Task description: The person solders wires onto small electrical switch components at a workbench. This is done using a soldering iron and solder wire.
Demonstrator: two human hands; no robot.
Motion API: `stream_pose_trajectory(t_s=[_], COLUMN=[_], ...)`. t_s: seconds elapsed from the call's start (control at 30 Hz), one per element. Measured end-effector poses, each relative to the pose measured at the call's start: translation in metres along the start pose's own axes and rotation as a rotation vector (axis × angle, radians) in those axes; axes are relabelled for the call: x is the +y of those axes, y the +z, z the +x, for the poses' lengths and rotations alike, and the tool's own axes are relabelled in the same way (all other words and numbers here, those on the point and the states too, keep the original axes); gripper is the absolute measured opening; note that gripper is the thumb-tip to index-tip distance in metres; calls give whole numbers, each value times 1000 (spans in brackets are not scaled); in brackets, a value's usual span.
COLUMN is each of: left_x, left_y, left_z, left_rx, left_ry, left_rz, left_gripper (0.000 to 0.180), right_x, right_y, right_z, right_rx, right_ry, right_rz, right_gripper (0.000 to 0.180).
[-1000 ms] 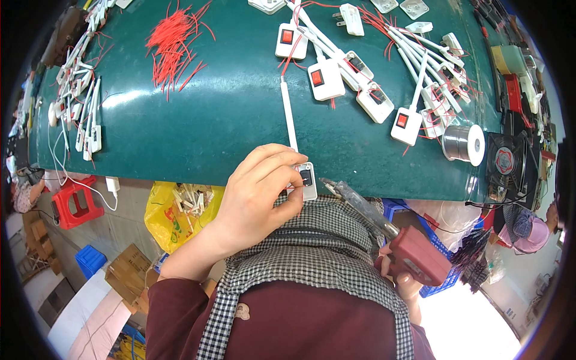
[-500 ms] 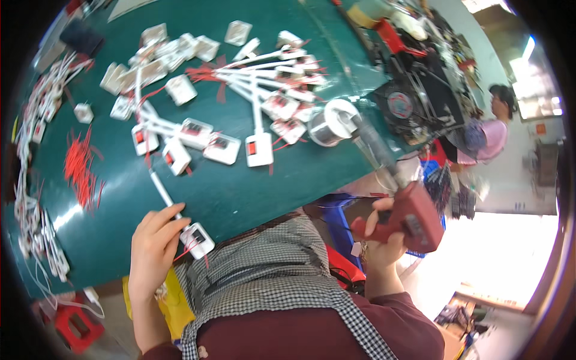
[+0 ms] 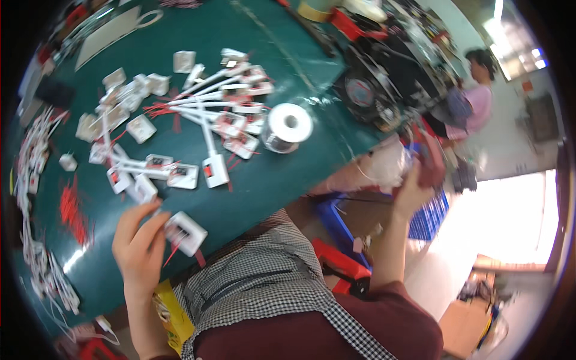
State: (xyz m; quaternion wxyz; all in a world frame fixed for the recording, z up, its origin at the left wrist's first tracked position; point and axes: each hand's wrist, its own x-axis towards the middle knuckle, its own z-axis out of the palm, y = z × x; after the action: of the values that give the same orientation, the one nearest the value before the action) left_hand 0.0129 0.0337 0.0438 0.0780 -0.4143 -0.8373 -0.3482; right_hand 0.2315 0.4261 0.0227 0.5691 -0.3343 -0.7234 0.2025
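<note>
My left hand (image 3: 141, 243) is closed near the table's front edge, its fingers pinching the cable end of a small white switch box (image 3: 189, 233). The box has a dark opening and thin red wires hanging from it. My right hand (image 3: 414, 195) is out to the right, wrapped around a red pistol-shaped tool (image 3: 431, 162), which is blurred. Beyond my left hand lie more white switch boxes (image 3: 183, 176) with red rockers, joined to white cables. A spool of silvery wire (image 3: 288, 129) stands on the table to their right.
The green table (image 3: 252, 186) carries a fan of white cable assemblies (image 3: 234, 102), loose white housings (image 3: 123, 99), red wire pieces (image 3: 72, 213) and a cable bundle (image 3: 33, 162) along the left. A black fan-like machine (image 3: 366, 93) stands far right. Another person (image 3: 474, 99) sits beyond.
My right hand has carried the red tool up and right, away from the wire spool. My left hand still holds the switch box, slightly turned. The whole view has shifted.
</note>
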Motion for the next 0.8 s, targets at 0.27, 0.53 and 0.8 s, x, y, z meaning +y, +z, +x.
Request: stream_pose_trajectory(t_s=[0.27, 0.53, 0.8], left_x=[-31, -50, -41], left_y=[55, 36, 16], left_z=[88, 52, 46], left_rx=[-201, -325, -464], left_ry=[42, 67, 142], left_rz=[-228, 143, -12], left_gripper=[49, 41, 39], right_x=[-19, -54, -67], right_y=[-39, -34, -20], right_z=[-8, -38, -60], right_rx=[-15, 75, -92], right_ry=[-2, 232, 132], right_rz=[187, 451, 392], right_gripper=[42, 54, 65])
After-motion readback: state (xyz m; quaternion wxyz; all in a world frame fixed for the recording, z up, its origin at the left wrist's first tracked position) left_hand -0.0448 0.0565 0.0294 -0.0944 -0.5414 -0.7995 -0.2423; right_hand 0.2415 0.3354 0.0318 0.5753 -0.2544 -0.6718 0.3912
